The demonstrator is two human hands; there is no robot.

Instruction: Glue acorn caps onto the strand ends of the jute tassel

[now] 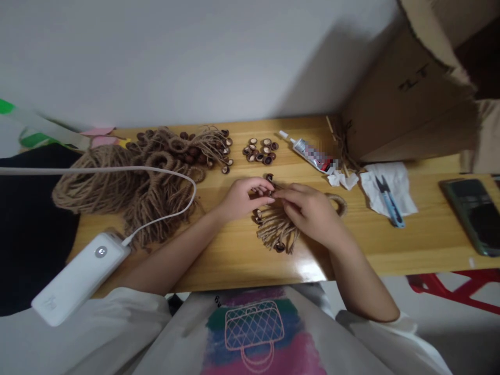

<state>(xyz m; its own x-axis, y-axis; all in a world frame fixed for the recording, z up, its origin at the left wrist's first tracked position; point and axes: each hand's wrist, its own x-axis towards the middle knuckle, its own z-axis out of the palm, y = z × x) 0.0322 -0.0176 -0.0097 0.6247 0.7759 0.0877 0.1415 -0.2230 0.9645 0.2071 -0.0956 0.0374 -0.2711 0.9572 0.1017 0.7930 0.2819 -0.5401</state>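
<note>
My left hand (247, 199) is closed, thumb and fingers pinching what looks like a small brown nutshell, mostly hidden by the fingertips. Against it, my right hand (308, 211) has its fingers closed on a strand of jute twine whose tip is hidden. Under my right hand lies a jute tassel (275, 229), its cords fanned out on the table and its wrapped loop (339, 204) showing on the right. Brown half shells sit at some cord ends, one shell (279, 247) at the bottom and another shell (257, 215) at the left.
Loose half shells (261, 150) lie behind my hands, near a glue tube (312, 155). Blue thread snips (390, 203) rest on white tissue (408, 190). Jute bundles (97, 179) fill the left, with a cabled power bank (82, 278) in front. A phone (474, 216) and cardboard box (410, 104) stand right.
</note>
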